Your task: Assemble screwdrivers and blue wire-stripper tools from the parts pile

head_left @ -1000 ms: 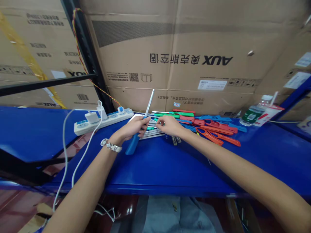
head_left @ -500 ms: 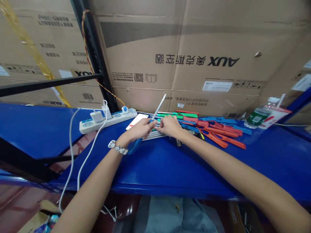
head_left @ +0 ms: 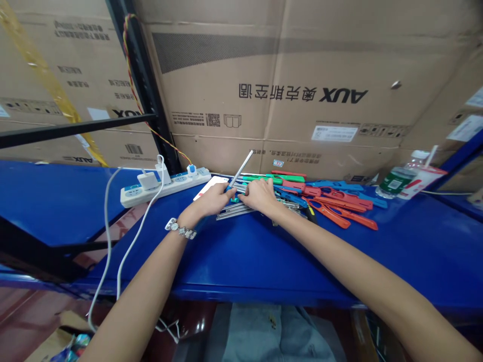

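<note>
Gripping a metal-shafted tool (head_left: pixel 241 170), left hand (head_left: pixel 216 199) closed; right hand's (head_left: pixel 260 195) grip unclear

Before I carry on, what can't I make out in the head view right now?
Head view, all items:
Lower end of the metal rod: hidden by the left hand.
What the right hand's fingertips touch in the pile: hidden by that hand.
Near end of the white card: behind the left hand.
Bottle label's print: too small.
Carton below: cut off by the bottom edge.
</note>
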Action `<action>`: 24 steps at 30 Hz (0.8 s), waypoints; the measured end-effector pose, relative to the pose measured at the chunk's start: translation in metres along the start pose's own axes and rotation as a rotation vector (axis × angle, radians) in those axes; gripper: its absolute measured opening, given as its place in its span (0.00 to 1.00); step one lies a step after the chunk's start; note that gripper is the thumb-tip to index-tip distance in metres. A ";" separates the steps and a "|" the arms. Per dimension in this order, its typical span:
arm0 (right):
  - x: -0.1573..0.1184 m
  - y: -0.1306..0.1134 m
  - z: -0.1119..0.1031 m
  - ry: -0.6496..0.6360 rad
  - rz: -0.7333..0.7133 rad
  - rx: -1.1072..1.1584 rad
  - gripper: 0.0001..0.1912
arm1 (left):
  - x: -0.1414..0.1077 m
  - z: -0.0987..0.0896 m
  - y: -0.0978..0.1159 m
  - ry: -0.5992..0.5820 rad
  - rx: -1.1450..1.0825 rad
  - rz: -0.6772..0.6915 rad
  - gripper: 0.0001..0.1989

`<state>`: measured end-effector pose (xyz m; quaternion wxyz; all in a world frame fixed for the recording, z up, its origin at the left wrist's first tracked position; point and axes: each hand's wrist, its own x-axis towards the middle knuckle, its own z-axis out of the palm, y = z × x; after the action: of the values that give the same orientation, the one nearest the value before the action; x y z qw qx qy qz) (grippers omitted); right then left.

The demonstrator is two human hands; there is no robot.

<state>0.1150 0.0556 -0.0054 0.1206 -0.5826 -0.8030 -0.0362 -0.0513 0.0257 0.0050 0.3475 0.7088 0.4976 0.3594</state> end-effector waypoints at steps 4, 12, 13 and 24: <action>0.002 -0.003 0.004 0.022 -0.020 0.019 0.13 | 0.000 0.001 0.001 0.018 0.056 0.048 0.15; -0.029 0.053 -0.019 0.078 0.026 0.837 0.07 | -0.008 0.010 0.011 -0.099 0.247 0.250 0.18; -0.039 0.064 -0.020 0.054 0.049 1.004 0.07 | -0.010 0.013 0.014 -0.127 0.255 0.282 0.18; -0.082 0.108 -0.025 0.432 0.229 1.740 0.12 | -0.023 0.041 0.023 -0.340 0.501 0.314 0.21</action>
<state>0.2446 0.0091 -0.0095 0.6696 -0.3425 -0.4436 0.4874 -0.0113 -0.0080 -0.0002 0.1809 0.8900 0.3900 0.1520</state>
